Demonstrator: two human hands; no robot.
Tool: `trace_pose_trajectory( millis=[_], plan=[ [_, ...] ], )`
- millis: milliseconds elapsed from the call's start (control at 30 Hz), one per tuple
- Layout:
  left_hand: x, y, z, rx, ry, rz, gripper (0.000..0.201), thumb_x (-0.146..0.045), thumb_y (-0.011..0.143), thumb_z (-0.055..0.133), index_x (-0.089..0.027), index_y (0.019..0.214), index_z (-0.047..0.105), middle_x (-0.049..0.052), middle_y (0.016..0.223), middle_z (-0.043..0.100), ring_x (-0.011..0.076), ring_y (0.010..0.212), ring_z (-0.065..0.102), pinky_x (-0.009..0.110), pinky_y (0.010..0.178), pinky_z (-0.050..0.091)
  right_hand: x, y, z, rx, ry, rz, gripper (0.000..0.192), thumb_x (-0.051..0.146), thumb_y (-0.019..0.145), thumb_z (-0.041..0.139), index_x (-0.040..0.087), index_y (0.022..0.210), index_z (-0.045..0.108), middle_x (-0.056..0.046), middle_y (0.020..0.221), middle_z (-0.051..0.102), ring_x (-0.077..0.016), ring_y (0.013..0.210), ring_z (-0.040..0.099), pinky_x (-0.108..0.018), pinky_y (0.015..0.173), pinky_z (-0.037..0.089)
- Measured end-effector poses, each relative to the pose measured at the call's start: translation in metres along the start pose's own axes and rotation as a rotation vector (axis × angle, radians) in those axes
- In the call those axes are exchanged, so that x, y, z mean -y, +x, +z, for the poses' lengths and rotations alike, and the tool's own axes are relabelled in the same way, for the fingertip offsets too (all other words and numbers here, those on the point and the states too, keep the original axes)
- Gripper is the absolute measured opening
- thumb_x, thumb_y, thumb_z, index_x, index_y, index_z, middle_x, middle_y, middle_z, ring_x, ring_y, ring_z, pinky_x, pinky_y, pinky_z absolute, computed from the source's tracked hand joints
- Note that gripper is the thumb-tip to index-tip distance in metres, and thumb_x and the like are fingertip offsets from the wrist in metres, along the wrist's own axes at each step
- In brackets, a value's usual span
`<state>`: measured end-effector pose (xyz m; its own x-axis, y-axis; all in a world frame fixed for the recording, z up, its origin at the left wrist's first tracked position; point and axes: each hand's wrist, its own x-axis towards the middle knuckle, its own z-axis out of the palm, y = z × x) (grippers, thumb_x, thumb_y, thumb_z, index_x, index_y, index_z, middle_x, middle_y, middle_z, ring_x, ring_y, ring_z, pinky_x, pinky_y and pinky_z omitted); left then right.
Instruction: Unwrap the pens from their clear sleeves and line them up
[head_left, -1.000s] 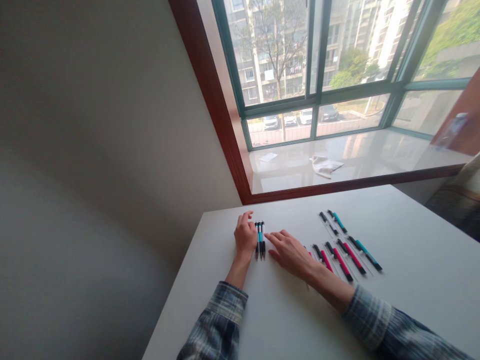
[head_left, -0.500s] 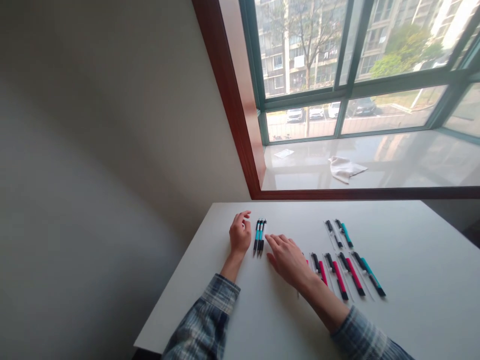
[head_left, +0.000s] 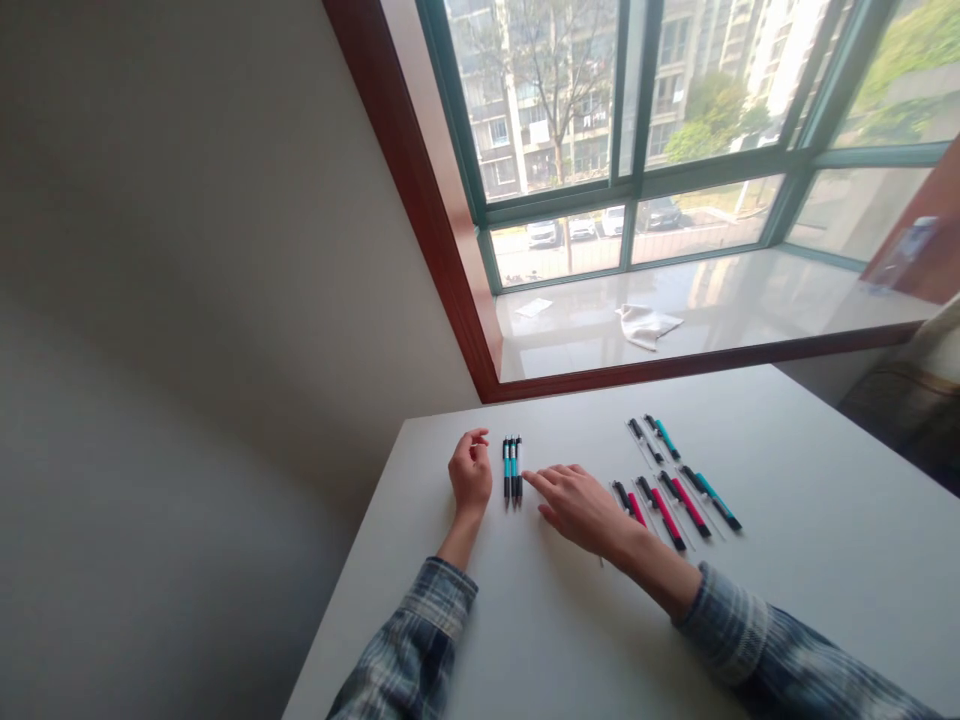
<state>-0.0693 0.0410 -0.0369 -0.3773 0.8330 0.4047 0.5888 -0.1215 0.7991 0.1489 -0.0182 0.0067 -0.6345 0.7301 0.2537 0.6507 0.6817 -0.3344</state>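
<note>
Three pens [head_left: 511,467] lie side by side near the far left of the white table [head_left: 787,560], black with teal and white barrels. My left hand [head_left: 470,475] rests just left of them, fingers loosely curled, holding nothing. My right hand [head_left: 574,505] lies flat just right of them, fingers spread and pointing at the pens, empty. To the right lie several wrapped pens: a row with red barrels [head_left: 664,503] ending in a teal one [head_left: 712,496], and two more [head_left: 654,437] farther back.
A wide window sill [head_left: 750,300] runs behind the table, with a crumpled white cloth [head_left: 645,325] and a small paper [head_left: 534,307] on it. A grey wall stands to the left. The table's left edge is close to my left arm.
The camera view swung left and back again. Both hands stay beside the three pens; my left fingers have curled in a little more.
</note>
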Motion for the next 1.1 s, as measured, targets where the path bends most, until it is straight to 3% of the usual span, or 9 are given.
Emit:
trace_pose_trajectory(
  millis=[100, 167, 300, 433, 567, 633, 700, 867, 1100],
  plan=[
    [0.001, 0.003, -0.008, 0.036, -0.048, 0.016, 0.029, -0.019, 0.087, 0.046, -0.021, 0.102, 0.071, 0.002, 0.089, 0.070, 0.0158, 0.069, 0.062, 0.027, 0.069, 0.048, 0.030, -0.020, -0.006, -0.112, 0.038, -0.021, 0.039, 0.010, 0.096, 0.056, 0.020, 0.133, 0.059, -0.011, 0.113, 0.073, -0.0267, 0.108, 0.064, -0.042, 0.092, 0.053],
    [0.003, 0.006, -0.013, 0.034, -0.088, 0.018, 0.029, -0.019, 0.087, 0.046, -0.021, 0.103, 0.070, 0.002, 0.090, 0.070, 0.0153, 0.067, 0.060, 0.027, 0.068, 0.048, 0.060, -0.039, 0.001, -0.209, 0.117, -0.052, 0.033, 0.009, 0.098, 0.053, 0.021, 0.127, 0.063, -0.008, 0.104, 0.074, -0.0236, 0.101, 0.065, -0.039, 0.089, 0.053],
    [0.008, 0.011, -0.022, 0.013, -0.156, 0.024, 0.028, -0.019, 0.086, 0.047, -0.020, 0.102, 0.070, 0.003, 0.091, 0.069, 0.0157, 0.069, 0.059, 0.027, 0.068, 0.047, 0.122, -0.076, 0.038, -0.384, 0.267, -0.044, 0.028, 0.002, 0.094, 0.052, 0.020, 0.111, 0.066, -0.004, 0.093, 0.074, -0.0200, 0.095, 0.064, -0.035, 0.084, 0.054],
    [0.006, 0.007, -0.029, -0.021, -0.203, 0.021, 0.022, -0.022, 0.087, 0.049, -0.019, 0.097, 0.068, 0.002, 0.085, 0.065, 0.0152, 0.069, 0.055, 0.025, 0.066, 0.043, 0.155, -0.101, 0.070, -0.464, 0.296, 0.050, 0.028, 0.000, 0.091, 0.053, 0.019, 0.107, 0.066, -0.005, 0.092, 0.074, -0.0190, 0.088, 0.063, -0.034, 0.081, 0.055],
    [-0.002, -0.003, -0.033, -0.081, -0.178, 0.025, 0.017, -0.026, 0.088, 0.050, -0.020, 0.075, 0.057, -0.005, 0.062, 0.046, 0.0131, 0.057, 0.039, 0.026, 0.057, 0.032, 0.161, -0.111, 0.082, -0.451, 0.241, 0.140, 0.027, 0.005, 0.094, 0.050, 0.021, 0.107, 0.067, -0.005, 0.092, 0.074, -0.0191, 0.082, 0.065, -0.033, 0.076, 0.056],
    [-0.005, -0.007, -0.032, -0.074, -0.143, 0.012, 0.037, -0.030, 0.091, 0.048, -0.021, 0.057, 0.037, -0.005, 0.054, 0.030, 0.0120, 0.054, 0.030, 0.027, 0.054, 0.024, 0.161, -0.114, 0.084, -0.466, 0.219, 0.197, 0.024, 0.007, 0.094, 0.051, 0.021, 0.106, 0.067, -0.005, 0.092, 0.074, -0.0192, 0.082, 0.065, -0.033, 0.075, 0.056],
    [-0.007, -0.012, -0.030, -0.035, -0.126, -0.017, 0.048, -0.036, 0.092, 0.049, -0.023, 0.052, 0.026, -0.006, 0.051, 0.020, 0.0109, 0.052, 0.023, 0.029, 0.052, 0.019, 0.160, -0.117, 0.086, -0.482, 0.191, 0.222, 0.022, 0.009, 0.095, 0.052, 0.022, 0.105, 0.067, -0.005, 0.092, 0.075, -0.0194, 0.082, 0.066, -0.033, 0.076, 0.055],
    [-0.011, -0.015, -0.018, 0.010, -0.132, -0.016, 0.053, -0.045, 0.091, 0.050, -0.023, 0.050, 0.026, -0.006, 0.049, 0.020, 0.0098, 0.049, 0.022, 0.028, 0.051, 0.020, 0.157, -0.125, 0.087, -0.472, 0.131, 0.216, 0.020, 0.012, 0.097, 0.051, 0.022, 0.103, 0.067, -0.005, 0.092, 0.074, -0.0191, 0.083, 0.065, -0.032, 0.077, 0.054],
    [-0.016, -0.014, -0.002, 0.007, -0.097, -0.052, 0.055, -0.049, 0.095, 0.046, -0.024, 0.049, 0.031, -0.005, 0.044, 0.030, 0.0106, 0.045, 0.031, 0.026, 0.046, 0.025, 0.143, -0.134, 0.078, -0.428, 0.126, 0.191, 0.015, 0.012, 0.096, 0.054, 0.021, 0.099, 0.066, -0.004, 0.093, 0.072, -0.0186, 0.085, 0.063, -0.030, 0.076, 0.053]
  ],
)
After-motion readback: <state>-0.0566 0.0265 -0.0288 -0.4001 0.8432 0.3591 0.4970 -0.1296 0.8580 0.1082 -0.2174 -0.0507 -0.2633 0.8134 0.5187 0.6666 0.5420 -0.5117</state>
